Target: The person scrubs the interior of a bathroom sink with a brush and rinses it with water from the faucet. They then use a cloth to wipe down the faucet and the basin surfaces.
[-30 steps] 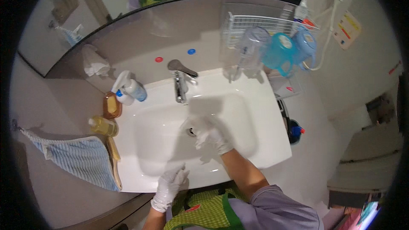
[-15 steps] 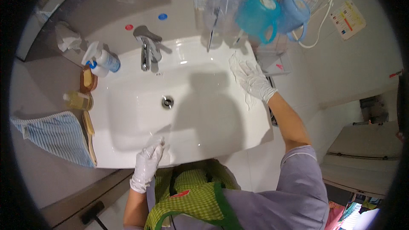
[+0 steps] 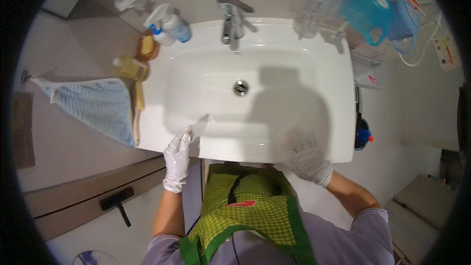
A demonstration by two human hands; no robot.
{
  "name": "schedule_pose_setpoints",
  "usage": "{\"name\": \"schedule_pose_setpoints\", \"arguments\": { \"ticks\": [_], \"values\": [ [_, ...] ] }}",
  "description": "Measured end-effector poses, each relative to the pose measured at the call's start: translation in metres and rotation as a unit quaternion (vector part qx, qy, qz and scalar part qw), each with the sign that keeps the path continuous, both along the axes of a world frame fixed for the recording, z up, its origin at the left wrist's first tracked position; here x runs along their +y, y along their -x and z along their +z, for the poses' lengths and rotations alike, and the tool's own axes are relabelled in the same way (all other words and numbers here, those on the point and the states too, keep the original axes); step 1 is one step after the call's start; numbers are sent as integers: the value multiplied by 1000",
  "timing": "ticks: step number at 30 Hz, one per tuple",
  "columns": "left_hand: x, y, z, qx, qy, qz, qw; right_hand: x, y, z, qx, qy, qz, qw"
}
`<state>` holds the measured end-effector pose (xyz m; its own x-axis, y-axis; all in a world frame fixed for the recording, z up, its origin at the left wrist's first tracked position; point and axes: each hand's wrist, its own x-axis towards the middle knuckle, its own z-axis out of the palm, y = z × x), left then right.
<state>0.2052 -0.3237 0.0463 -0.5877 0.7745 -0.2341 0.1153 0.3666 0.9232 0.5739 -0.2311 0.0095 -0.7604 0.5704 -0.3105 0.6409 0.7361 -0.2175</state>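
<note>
Both my hands wear thin white gloves. At the front left edge of the white washbasin [image 3: 333, 93], my left hand [image 3: 177, 159] is closed, fingertips pinched together; whether something small is between them I cannot make out. My right hand [image 3: 309, 159] lies low over the basin's front right rim, fingers stretched forward but smeared by motion. A pale, thin wipe under it can hardly be told from the glove. The chrome faucet [image 3: 227, 24] stands at the back, its spout above the round drain [image 3: 241, 88].
Spray bottles [image 3: 171, 24], a soap dish [image 3: 147, 45], a yellowish bottle [image 3: 131, 68] and a brush [image 3: 138, 103] line the left side. A blue striped towel [image 3: 93, 103] hangs beyond them. Clear, teal [image 3: 368, 14] and blue [image 3: 403, 24] cups hang at the back right.
My right hand has come from the basin's right rim toward me, to the front right edge. My left hand stays near the front left edge. The view has shifted, placing the basin higher and farther right.
</note>
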Motion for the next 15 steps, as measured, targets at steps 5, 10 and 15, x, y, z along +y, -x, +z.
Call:
{"name": "schedule_pose_setpoints", "arguments": {
  "ticks": [5,10,15],
  "values": [
    [-25,64,-3,194,-63,86,975,-24,163,12,130,-26,61,989],
    [-32,160,1,451,40,34,891,-34,309,1,343,35,118,931],
    [-2,199,-13,601,93,-17,793,-40,400,-25,312,37,248,916]
  ]
}}
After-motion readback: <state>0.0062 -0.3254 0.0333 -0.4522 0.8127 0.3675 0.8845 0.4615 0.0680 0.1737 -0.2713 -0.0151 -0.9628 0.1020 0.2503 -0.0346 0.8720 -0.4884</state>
